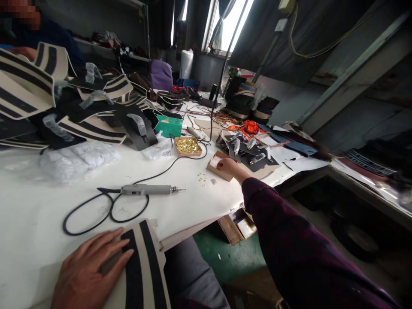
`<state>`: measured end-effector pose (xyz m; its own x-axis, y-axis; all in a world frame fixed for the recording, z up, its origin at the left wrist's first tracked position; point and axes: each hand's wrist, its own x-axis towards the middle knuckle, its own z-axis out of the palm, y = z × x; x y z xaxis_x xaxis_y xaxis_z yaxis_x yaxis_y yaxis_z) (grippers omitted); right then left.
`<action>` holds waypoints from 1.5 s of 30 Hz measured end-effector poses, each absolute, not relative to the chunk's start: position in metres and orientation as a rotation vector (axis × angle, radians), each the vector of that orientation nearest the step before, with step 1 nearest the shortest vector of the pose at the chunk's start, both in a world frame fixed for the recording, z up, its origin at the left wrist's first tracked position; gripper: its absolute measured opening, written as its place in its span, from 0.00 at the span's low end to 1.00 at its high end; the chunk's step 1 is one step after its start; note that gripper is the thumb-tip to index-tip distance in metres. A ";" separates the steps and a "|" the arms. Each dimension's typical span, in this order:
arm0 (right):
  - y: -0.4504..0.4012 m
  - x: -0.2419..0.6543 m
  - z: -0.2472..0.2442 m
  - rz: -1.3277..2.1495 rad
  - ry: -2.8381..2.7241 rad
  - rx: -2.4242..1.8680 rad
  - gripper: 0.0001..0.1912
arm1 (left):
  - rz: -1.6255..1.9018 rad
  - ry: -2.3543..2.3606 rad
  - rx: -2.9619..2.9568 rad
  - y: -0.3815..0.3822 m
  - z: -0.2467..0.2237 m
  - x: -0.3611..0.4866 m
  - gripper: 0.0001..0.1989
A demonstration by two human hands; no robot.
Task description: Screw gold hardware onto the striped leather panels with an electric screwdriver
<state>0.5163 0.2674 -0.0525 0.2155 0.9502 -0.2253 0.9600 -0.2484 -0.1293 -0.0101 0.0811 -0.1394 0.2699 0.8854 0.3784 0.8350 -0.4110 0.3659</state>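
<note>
My left hand [92, 270] lies flat, fingers stretched out, on a cream panel with black stripes [146, 262] at the table's near edge. Far across the table, my right hand [228, 166] reaches into a small cardboard box [216, 172]. Its fingers are bent down inside, and whatever they touch is hidden. To the left of that box stands another small box [200, 153], filled with gold-coloured metal pieces [187, 145]. A few loose gold pieces [202, 180] are scattered in front. A grey corded electric screwdriver [148, 189] lies on the white table, pointing right.
Striped panels [96, 126] are piled at the left, behind a plastic-wrapped bundle [80, 159]. Dark pieces with plastic-wrapped parts [251, 152] lie beyond my right hand. The screwdriver's black cord [86, 231] loops over the table [180, 214]. Another person [54, 34] sits at the far left.
</note>
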 end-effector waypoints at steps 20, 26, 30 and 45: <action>0.209 0.477 -0.037 -0.739 2.218 2.872 0.11 | 0.914 1.576 2.446 0.082 -0.138 -0.010 0.23; 0.189 0.452 -0.063 -1.203 2.082 2.665 0.04 | 0.907 1.592 2.444 0.081 -0.137 -0.010 0.21; 0.191 0.450 -0.068 -1.239 2.010 2.653 0.04 | 0.934 1.585 2.453 0.081 -0.135 -0.008 0.21; 0.199 0.443 -0.065 -1.100 1.926 2.614 0.04 | 0.932 1.589 2.408 0.079 -0.134 -0.007 0.22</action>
<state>0.4432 0.1990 -0.0645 0.1802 0.9300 -0.3205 0.7487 -0.3410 -0.5685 -0.0067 0.0795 -0.1343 0.2640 0.8638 0.4291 0.7963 -0.4462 0.4084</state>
